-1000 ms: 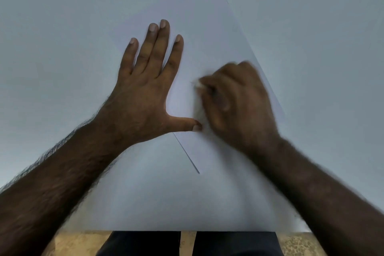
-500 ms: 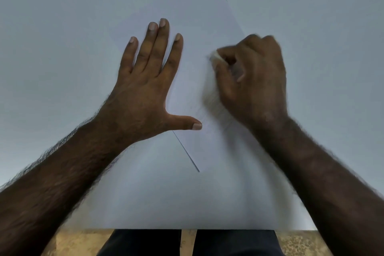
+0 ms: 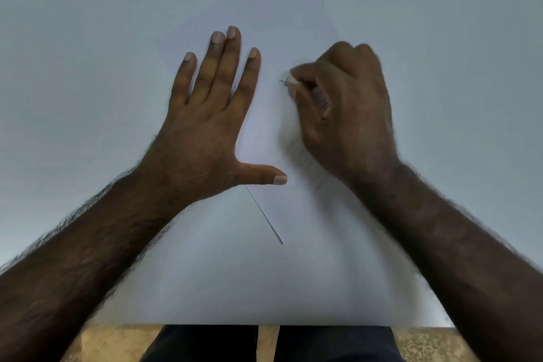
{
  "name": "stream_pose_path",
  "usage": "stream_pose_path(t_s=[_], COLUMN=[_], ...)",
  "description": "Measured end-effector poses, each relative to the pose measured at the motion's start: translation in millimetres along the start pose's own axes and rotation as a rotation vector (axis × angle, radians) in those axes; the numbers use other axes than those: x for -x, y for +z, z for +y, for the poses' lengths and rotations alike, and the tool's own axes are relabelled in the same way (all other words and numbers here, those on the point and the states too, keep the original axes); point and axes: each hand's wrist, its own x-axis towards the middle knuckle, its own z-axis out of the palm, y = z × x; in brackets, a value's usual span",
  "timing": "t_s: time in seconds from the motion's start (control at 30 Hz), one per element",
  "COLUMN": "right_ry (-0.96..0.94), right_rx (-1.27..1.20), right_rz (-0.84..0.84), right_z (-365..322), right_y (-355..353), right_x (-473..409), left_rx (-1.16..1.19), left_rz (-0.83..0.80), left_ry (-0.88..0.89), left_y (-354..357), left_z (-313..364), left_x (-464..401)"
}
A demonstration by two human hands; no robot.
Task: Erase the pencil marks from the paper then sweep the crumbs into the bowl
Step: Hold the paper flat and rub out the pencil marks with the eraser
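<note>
Left hand (image 3: 205, 126) still flat on paper (image 3: 276, 26), right hand (image 3: 343, 114) moved eraser (image 3: 292, 80) farther up

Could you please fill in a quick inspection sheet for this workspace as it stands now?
Surface: pale grey table, bare around the sheet.
Job's things: white paper lying flat, one thin pencil line near its middle; eraser tip showing; no bowl in view; crumbs too small to tell.
Clutter: nothing seen.
Grippers: left hand flat, fingers spread, pressing on the paper; right hand closed around the eraser, on the paper.
Cables: nothing seen.
Surroundings: speckled tan floor and dark trousers below the table edge.
</note>
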Motion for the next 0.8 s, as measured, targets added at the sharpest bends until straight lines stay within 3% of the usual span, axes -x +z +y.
stream_pose_path(t_s=[0.2,0.5,0.67,0.8], right_ry=[-0.155,-0.048,0.235,0.283], right_rx=[-0.089,-0.153,-0.112,-0.110], right_rz=[-0.246,-0.175,0.026,-0.014], right_z=[-16.7,-13.6,-1.8,-7.4], right_y=[-9.2,-10.2,-21.1,-21.4], right_x=[51.7,56.5,49.9,49.5], left_rx=[-0.030,0.018,0.053,0.181], left_rz=[0.028,-0.038,-0.043,-0.039], left_ry=[0.002,0.007,0.032,0.016], left_y=[0.6,-11.3,-21.6,-18.6], left_z=[2.0,1.2,7.7,15.7], left_x=[1.2,-2.7,-14.6,-26.1])
